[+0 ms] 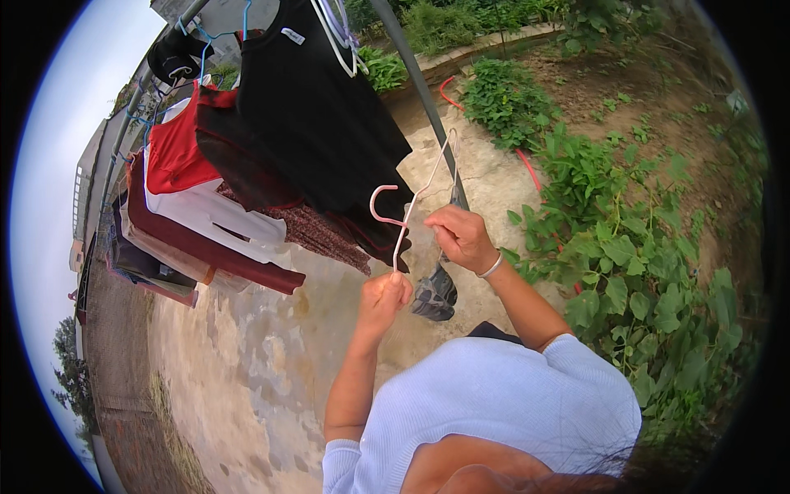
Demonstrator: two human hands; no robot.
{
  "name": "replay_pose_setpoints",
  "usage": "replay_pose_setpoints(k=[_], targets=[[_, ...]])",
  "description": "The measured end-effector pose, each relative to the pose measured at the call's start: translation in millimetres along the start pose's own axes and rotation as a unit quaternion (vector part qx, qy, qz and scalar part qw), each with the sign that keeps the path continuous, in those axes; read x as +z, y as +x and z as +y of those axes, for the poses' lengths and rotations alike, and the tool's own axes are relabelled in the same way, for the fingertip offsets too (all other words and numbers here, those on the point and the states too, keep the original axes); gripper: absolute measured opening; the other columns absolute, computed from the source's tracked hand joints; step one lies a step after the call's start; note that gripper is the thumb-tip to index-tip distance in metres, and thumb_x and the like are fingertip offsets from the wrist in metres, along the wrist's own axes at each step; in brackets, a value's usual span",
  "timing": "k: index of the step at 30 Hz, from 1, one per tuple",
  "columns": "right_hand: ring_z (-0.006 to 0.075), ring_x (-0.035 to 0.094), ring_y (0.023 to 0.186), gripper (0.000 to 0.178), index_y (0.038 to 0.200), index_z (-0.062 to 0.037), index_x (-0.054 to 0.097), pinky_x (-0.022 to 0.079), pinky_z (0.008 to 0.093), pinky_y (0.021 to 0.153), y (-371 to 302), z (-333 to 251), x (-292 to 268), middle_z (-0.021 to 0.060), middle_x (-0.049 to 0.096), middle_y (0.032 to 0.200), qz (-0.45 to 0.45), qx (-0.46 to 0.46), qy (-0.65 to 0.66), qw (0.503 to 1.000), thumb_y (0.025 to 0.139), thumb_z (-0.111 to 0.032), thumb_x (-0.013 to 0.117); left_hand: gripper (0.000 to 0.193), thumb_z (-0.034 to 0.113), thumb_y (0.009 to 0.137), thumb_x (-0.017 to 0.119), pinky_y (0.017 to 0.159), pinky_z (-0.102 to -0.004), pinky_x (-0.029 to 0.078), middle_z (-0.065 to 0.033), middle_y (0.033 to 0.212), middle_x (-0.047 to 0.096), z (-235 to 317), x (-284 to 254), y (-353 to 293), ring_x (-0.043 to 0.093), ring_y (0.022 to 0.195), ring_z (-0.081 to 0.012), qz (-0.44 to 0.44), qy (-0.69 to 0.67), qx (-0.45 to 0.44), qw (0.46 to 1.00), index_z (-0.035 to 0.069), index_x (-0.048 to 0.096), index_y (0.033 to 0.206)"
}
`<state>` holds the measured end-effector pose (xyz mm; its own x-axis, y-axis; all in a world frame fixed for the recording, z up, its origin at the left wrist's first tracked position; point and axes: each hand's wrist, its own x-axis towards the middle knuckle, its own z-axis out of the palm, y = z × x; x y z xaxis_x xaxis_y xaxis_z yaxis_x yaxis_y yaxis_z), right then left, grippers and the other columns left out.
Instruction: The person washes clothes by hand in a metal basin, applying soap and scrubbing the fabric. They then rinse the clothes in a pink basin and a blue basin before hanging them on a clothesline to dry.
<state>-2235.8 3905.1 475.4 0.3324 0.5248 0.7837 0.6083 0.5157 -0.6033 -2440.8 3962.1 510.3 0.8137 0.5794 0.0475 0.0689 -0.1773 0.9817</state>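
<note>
We hold a pink wire hanger (409, 206) at centre scene, just right of the hung black garment (317, 115). Our left hand (383, 298) is closed on its lower end; our right hand (461, 237) pinches its arm. Risk: these thin grips may slip, so the hanger could drop to the concrete ground (263, 362) or snag the black garment.

Backyard of a home, outdoor laundry-drying spot.
You're standing on a bare concrete yard (247, 370) w/ a clothesline pole (415, 78) overhead, hung w/ a black top (317, 107), red & white garment (177, 156) etc. on hangers. Leafy green plants (634, 272) & a dirt garden bed (625, 82) sit to your right, low brick edging (485, 45) behind, grey sky (58, 132) at left.
</note>
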Motion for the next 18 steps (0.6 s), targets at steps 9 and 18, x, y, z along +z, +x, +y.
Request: replay_pose_setpoints(k=[9, 18], targets=[[0.0087, 0.054, 0.071, 0.013, 0.09, -0.0001, 0.064, 0.044, 0.0243, 0.062, -40, 88, -24, 0.0011, 0.062, 0.078, -0.024, 0.251, 0.075, 0.965, 0.081, -0.009, 0.066, 0.049, 0.031, 0.101, 0.041, 0.045, -0.0234, 0.027, 0.0023, 0.055, 0.043, 14, -17, 8, 0.035, 0.05, -0.0049, -0.001, 0.034, 0.046, 0.998, 0.004, 0.049, 0.061], [0.0324, 0.058, 0.062, 0.033, 0.077, -0.0056, 0.056, 0.045, 0.0393, 0.054, 11, 41, -20, 0.0103, 0.059, 0.067, 0.025, 0.145, -0.245, 0.958, 0.075, -0.032, 0.075, 0.047, 0.026, 0.1, 0.042, 0.048, -0.0256, 0.031, -0.0018, 0.059, 0.048, 13, 2, -12, 0.039, 0.053, -0.0087, -0.041, 0.084, 0.051, 0.994, 0.002, 0.046, 0.06]])
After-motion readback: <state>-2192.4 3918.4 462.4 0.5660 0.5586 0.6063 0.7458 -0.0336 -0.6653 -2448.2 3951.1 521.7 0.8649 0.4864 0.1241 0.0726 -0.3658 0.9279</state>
